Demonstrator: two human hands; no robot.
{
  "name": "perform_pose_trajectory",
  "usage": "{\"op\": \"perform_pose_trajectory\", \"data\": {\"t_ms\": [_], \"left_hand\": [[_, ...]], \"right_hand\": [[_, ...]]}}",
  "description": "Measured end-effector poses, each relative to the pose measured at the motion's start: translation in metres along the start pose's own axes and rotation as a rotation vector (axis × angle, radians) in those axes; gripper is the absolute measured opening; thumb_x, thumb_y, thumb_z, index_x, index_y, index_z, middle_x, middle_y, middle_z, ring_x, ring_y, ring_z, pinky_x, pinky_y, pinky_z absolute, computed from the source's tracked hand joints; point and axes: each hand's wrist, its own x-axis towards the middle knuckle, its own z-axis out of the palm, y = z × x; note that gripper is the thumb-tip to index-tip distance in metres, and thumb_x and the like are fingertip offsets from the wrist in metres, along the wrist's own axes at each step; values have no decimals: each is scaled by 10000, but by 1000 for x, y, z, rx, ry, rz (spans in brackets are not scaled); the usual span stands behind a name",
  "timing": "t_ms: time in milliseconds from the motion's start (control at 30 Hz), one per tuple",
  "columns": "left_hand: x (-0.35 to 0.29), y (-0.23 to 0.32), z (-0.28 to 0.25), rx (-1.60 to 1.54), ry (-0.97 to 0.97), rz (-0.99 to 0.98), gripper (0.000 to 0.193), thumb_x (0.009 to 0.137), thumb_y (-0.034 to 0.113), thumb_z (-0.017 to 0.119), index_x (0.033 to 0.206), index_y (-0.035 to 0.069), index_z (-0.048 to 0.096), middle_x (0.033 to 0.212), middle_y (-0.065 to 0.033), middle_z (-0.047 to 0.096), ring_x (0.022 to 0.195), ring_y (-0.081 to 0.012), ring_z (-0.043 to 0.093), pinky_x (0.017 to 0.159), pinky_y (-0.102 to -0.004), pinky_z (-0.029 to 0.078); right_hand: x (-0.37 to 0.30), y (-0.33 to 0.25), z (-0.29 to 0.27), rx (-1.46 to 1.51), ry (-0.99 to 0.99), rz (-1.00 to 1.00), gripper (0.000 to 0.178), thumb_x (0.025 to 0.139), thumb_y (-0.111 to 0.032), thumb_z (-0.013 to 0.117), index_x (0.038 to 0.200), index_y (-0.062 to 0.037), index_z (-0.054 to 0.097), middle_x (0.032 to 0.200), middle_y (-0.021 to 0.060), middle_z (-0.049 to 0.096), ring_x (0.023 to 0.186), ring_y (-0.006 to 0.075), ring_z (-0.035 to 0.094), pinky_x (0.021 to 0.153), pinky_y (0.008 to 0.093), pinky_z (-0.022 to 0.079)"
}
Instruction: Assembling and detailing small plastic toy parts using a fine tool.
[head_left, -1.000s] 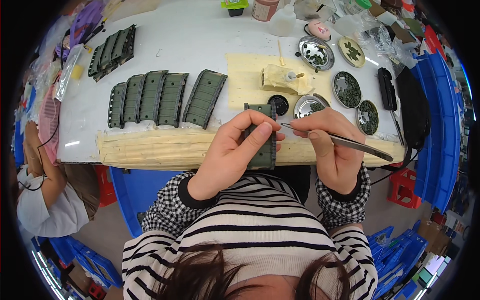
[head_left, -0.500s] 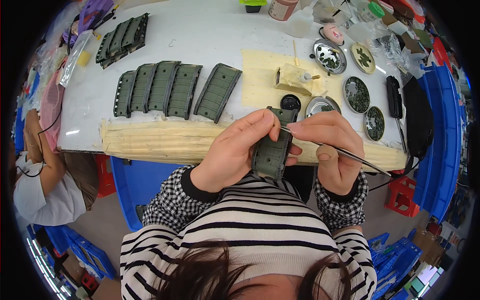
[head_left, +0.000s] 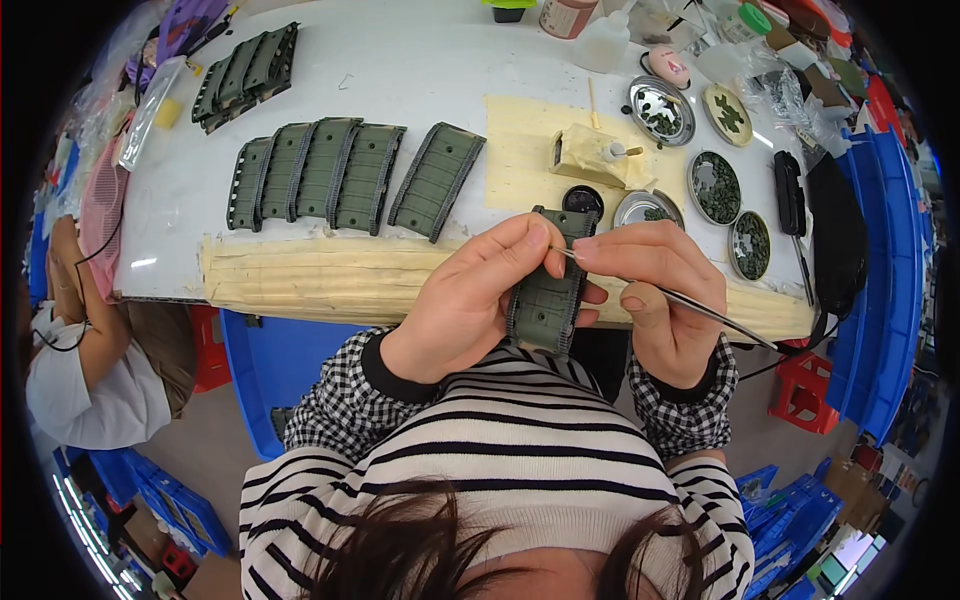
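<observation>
My left hand (head_left: 445,300) is closed on a dark green, slightly curved ribbed panel (head_left: 542,315) with toothed long edges, held upright over the table's front edge. Its thumb and forefinger pinch together above the panel, by the tip of the tweezers. Between the fingers of my right hand (head_left: 672,300) are slim metal tweezers (head_left: 715,316), pointing left across the panel. Whatever sits at their tip is too small to make out. Similar green panels (head_left: 318,178) overlap in a row at the left, with a single panel (head_left: 437,182) beside them.
More panels (head_left: 248,78) lie far left. Metal dishes of small green pieces (head_left: 716,188) stand at the right, near a cream tape-wrapped block (head_left: 590,158) holding a small bottle. A padded cream strip (head_left: 320,285) lines the front edge. Another person's arm (head_left: 95,310) is at the left.
The tweezers' tip has shifted very slightly toward my left fingertips. Both hands keep their hold, and the dishes and other panels stay in place.
</observation>
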Motion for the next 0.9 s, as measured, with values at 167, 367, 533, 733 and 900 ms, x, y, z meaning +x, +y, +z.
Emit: {"op": "perform_pose_trajectory", "data": {"t_ms": [167,367,533,733,900], "left_hand": [[0,-2,-1,5,15,2,328,1052,296,365,905,28,483,990,-112,598,956,-216,658,831,-317,566],[-3,-6,-4,-9,8,66,251,1038,209,395,1206,29,442,1141,-158,569,1004,-243,645,876,-353,555],[-10,4,3,241,189,234,725,955,26,496,1532,170,83,1294,-201,508,1080,-267,616,926,-422,538],[-16,12,-7,70,271,217,547,904,6,567,1412,-19,364,1197,-142,589,1062,-228,622,974,-405,515],[-20,11,-6,8,273,228,512,927,38,539,1407,8,364,1183,-151,602,1068,-250,623,972,-411,517]], "right_hand": [[0,-2,1,16,-4,18,187,929,-101,611,1049,25,678,994,123,625,693,122,641,593,229,536],[-2,2,5,99,110,32,175,959,-79,552,1011,30,680,959,109,636,783,140,618,658,246,508],[-7,26,7,-1,353,156,195,971,-102,531,965,17,686,884,96,658,821,171,564,744,279,441],[-6,49,14,-397,298,95,107,904,-104,627,919,-35,708,852,65,679,790,230,541,706,316,442],[-5,50,16,-446,268,99,100,895,-116,640,902,-44,709,846,59,681,781,225,530,702,311,435]]}}
